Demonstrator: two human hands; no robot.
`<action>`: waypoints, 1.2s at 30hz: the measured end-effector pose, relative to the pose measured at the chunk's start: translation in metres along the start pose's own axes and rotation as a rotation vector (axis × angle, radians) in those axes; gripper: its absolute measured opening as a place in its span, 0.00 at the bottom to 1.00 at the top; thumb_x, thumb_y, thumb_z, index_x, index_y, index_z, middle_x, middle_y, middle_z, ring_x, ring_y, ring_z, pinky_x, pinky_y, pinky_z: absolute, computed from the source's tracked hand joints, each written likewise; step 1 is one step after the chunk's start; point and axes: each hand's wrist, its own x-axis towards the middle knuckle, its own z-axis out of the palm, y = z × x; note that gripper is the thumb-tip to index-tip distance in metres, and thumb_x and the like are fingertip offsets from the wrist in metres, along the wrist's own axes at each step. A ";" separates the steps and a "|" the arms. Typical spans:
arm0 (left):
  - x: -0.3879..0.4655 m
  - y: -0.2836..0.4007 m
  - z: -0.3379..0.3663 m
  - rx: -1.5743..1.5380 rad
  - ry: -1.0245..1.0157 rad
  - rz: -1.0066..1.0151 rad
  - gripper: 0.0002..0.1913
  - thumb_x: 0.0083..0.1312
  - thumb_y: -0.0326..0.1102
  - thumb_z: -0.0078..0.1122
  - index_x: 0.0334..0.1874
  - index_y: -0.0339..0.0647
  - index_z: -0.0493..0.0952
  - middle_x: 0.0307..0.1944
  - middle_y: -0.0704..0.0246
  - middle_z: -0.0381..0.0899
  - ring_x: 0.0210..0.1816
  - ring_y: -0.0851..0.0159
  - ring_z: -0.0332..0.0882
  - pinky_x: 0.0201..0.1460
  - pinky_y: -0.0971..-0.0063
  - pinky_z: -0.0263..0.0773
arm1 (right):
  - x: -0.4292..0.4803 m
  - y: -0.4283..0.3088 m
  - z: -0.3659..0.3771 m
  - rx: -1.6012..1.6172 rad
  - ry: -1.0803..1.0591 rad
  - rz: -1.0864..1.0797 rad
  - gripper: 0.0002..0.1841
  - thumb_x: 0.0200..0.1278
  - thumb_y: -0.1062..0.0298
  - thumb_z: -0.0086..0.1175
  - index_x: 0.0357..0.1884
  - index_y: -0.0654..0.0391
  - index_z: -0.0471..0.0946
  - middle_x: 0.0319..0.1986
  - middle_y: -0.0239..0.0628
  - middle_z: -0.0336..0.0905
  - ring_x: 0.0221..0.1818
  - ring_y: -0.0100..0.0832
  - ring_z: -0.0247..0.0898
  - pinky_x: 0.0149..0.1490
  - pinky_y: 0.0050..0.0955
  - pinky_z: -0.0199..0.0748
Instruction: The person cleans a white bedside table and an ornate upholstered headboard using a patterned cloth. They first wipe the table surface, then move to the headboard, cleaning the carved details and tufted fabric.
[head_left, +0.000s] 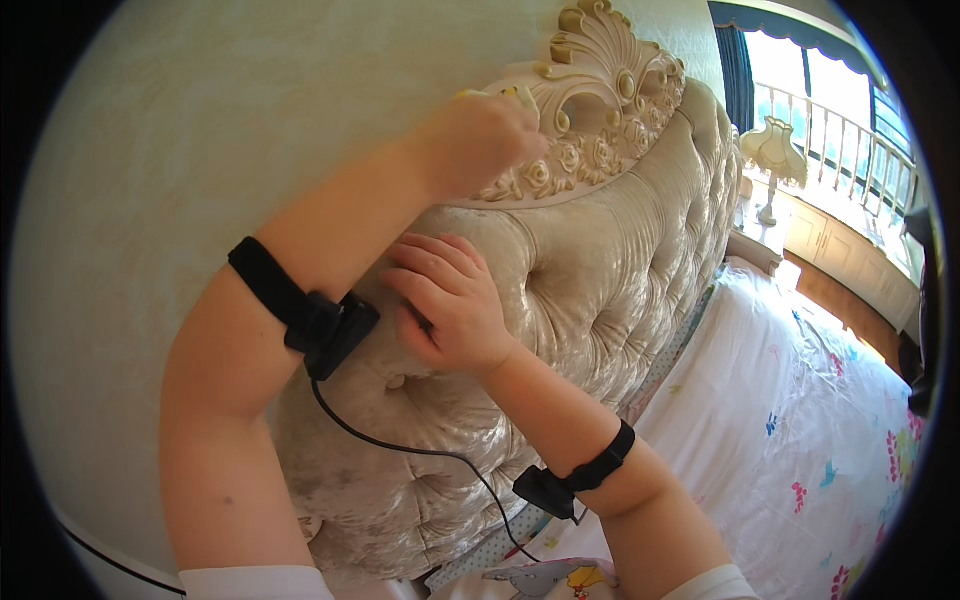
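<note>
My left hand (484, 146) is raised at the carved cream-and-gold crest (592, 112) of the bed's headboard, closed around a pale yellow cloth-like item (523, 96). Only a little of that item shows past the blurred fingers. Lower down, my right hand (454, 304) rests on the tufted, shiny beige upholstery (592, 247), back of the hand up, fingers spread loosely and the thumb bent under. Nothing shows in its grasp, though its palm is hidden. Relief roses and leaves run along the crest beside my left hand.
A plain wall (172, 135) rises behind the headboard. Black straps with small devices sit on both forearms, joined to a dark cable (420, 450). A floral bedsheet (757, 420) spreads at right. Beyond are a bedside table, a fringed lamp (772, 154) and a railed window.
</note>
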 end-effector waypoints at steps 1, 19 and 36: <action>-0.002 0.005 0.004 0.015 0.030 0.040 0.01 0.53 0.26 0.55 0.27 0.39 0.75 0.28 0.64 0.75 0.33 0.56 0.75 0.37 0.67 0.70 | 0.000 0.000 0.000 0.008 0.008 0.007 0.18 0.42 0.73 0.55 0.41 0.58 0.78 0.44 0.41 0.77 0.51 0.43 0.71 0.58 0.43 0.65; -0.087 -0.001 -0.090 -0.243 -0.001 -0.813 0.09 0.54 0.19 0.46 0.32 0.37 0.75 0.25 0.68 0.72 0.23 0.73 0.64 0.27 0.80 0.61 | -0.004 -0.003 -0.002 0.009 0.015 0.023 0.16 0.43 0.72 0.56 0.40 0.57 0.78 0.47 0.40 0.77 0.54 0.42 0.71 0.59 0.44 0.65; -0.084 0.001 -0.021 -0.725 0.181 -0.822 0.10 0.52 0.20 0.48 0.34 0.37 0.77 0.28 0.68 0.76 0.28 0.70 0.70 0.32 0.76 0.67 | -0.003 -0.004 -0.002 -0.022 0.000 -0.004 0.15 0.43 0.73 0.55 0.38 0.58 0.77 0.46 0.41 0.76 0.53 0.42 0.71 0.58 0.43 0.66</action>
